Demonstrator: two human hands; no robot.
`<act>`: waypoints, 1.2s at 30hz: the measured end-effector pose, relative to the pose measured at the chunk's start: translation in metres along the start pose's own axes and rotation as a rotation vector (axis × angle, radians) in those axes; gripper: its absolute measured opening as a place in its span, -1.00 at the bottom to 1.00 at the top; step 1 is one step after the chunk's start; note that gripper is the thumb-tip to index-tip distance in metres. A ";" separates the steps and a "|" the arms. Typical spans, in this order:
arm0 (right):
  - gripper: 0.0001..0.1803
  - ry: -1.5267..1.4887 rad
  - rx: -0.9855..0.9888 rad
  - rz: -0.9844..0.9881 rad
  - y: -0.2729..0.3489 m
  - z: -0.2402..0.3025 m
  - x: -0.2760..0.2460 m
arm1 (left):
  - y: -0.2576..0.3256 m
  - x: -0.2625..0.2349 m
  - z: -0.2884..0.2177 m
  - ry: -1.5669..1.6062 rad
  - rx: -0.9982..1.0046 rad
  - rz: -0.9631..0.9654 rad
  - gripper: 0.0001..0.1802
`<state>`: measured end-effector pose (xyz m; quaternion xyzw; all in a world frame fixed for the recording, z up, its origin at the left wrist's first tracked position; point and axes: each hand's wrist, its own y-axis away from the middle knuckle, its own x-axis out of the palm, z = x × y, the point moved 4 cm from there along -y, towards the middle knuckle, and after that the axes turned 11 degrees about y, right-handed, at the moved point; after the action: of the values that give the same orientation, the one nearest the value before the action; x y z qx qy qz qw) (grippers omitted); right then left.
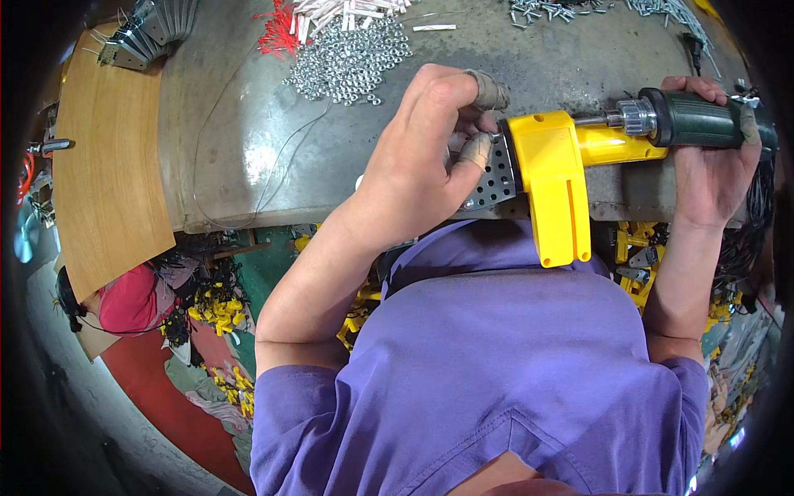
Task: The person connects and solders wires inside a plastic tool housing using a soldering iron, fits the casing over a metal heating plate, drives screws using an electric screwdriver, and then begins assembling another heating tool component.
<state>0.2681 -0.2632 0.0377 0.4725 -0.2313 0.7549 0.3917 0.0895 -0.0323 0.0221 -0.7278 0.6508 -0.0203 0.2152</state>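
A yellow plastic housing (546, 157) with a dark perforated metal sleeve (494, 178) at its left end is held over the table's near edge. My left hand (413, 157), its thumb and a finger wrapped in tape, is closed around the metal sleeve; what else its fingers pinch is hidden. In my right hand (709, 186) is a dark green electric screwdriver (703, 118), lying roughly level and pointing left. The screwdriver's metal shaft (591, 121) reaches the housing's right side; its tip is out of sight.
On the metal table (248, 149) lie a heap of nuts (351, 62), white sleeves (343, 10), red pieces (279, 31) and screws (550, 10). A wooden board (112, 157) covers the left side, with metal parts (145, 37) behind it. Yellow parts (219, 307) fill the space below.
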 end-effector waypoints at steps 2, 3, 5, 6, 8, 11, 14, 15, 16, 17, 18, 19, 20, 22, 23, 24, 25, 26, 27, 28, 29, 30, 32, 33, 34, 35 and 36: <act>-0.62 -0.001 0.001 -0.005 0.000 0.000 -0.001 | 0.001 0.000 0.000 0.022 -0.013 0.010 -0.41; -0.60 0.000 0.001 -0.006 0.000 0.001 -0.001 | 0.001 0.000 0.001 0.024 -0.014 0.009 -0.41; -0.60 -0.010 0.009 -0.006 0.000 0.001 -0.002 | 0.001 -0.001 0.003 0.081 -0.040 -0.026 -0.42; -0.59 -0.023 0.016 -0.004 -0.001 0.000 -0.002 | 0.000 -0.002 0.002 0.085 -0.037 -0.026 -0.42; -0.59 -0.017 0.011 -0.014 0.001 0.001 -0.001 | -0.006 -0.007 -0.006 -0.278 0.045 -0.036 -0.53; -0.58 -0.025 0.005 -0.009 0.000 -0.002 -0.001 | -0.005 -0.008 -0.010 -0.483 0.063 0.053 -0.65; -0.57 -0.037 0.012 -0.001 -0.002 -0.004 0.000 | -0.002 -0.009 -0.009 -0.399 0.066 0.013 -0.72; -0.57 -0.033 0.010 -0.012 -0.002 -0.002 0.001 | -0.004 -0.008 -0.010 -0.394 0.071 0.015 -0.72; -0.57 -0.029 0.005 -0.014 -0.001 -0.001 0.002 | -0.006 -0.008 -0.010 -0.376 0.081 0.021 -0.73; -0.58 -0.035 0.000 -0.023 -0.001 -0.001 0.002 | -0.006 -0.007 -0.010 -0.364 0.087 0.022 -0.73; -0.59 -0.041 -0.005 -0.032 -0.001 -0.001 0.001 | -0.007 -0.007 -0.010 -0.365 0.087 0.021 -0.73; -0.59 -0.041 -0.005 -0.031 -0.002 -0.001 0.001 | -0.008 -0.005 -0.010 -0.367 0.092 0.012 -0.74; -0.60 -0.038 -0.005 -0.015 -0.002 -0.001 0.001 | -0.008 -0.004 -0.010 -0.371 0.094 0.003 -0.74; -0.61 -0.036 -0.003 0.003 -0.002 -0.002 0.002 | -0.010 -0.003 -0.010 -0.376 0.105 0.001 -0.75; -0.62 -0.036 -0.007 0.006 -0.003 -0.005 0.002 | -0.009 -0.003 -0.011 -0.390 0.110 -0.007 -0.75; -0.64 -0.038 -0.010 0.011 -0.004 -0.008 0.003 | -0.007 -0.004 -0.010 -0.404 0.103 -0.017 -0.75; -0.64 -0.045 0.006 0.023 -0.006 -0.011 0.003 | -0.006 -0.004 -0.010 -0.410 0.113 -0.028 -0.75; -0.64 -0.020 -0.013 0.032 -0.005 -0.008 0.005 | -0.007 -0.003 -0.011 -0.405 0.134 -0.027 -0.75; -0.64 0.005 -0.032 0.043 -0.004 -0.005 0.006 | -0.008 -0.003 -0.012 -0.433 0.135 -0.020 -0.74; -0.64 0.003 -0.033 0.050 -0.004 -0.002 0.009 | -0.008 -0.003 -0.015 -0.438 0.138 -0.022 -0.74; -0.63 0.047 -0.013 -0.030 -0.006 0.002 0.008 | -0.007 -0.005 -0.014 -0.359 0.069 -0.066 -0.73; -0.62 0.092 0.007 -0.110 -0.007 0.007 0.006 | -0.007 -0.008 -0.012 -0.278 0.000 -0.109 -0.72; -0.60 0.107 -0.039 -0.069 -0.007 0.019 0.001 | -0.001 -0.030 -0.011 -0.396 -0.046 -0.141 -0.72; -0.58 0.129 -0.084 -0.036 -0.005 0.024 0.002 | 0.003 -0.045 -0.008 -0.504 -0.095 -0.171 -0.71; -0.58 0.129 -0.090 -0.041 -0.003 0.027 0.003 | 0.007 -0.054 -0.004 -0.623 -0.061 -0.174 -0.69; -0.58 0.213 -0.174 -0.091 -0.001 0.034 0.005 | 0.011 -0.060 -0.005 -0.686 -0.067 -0.135 -0.70; -0.58 0.299 -0.264 -0.142 0.000 0.034 0.017 | 0.012 -0.063 -0.004 -0.746 -0.069 -0.093 -0.70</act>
<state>0.2816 -0.2816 0.0685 0.3147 -0.2335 0.7503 0.5325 0.0676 0.0260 0.0376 -0.7208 0.4942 0.2582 0.4117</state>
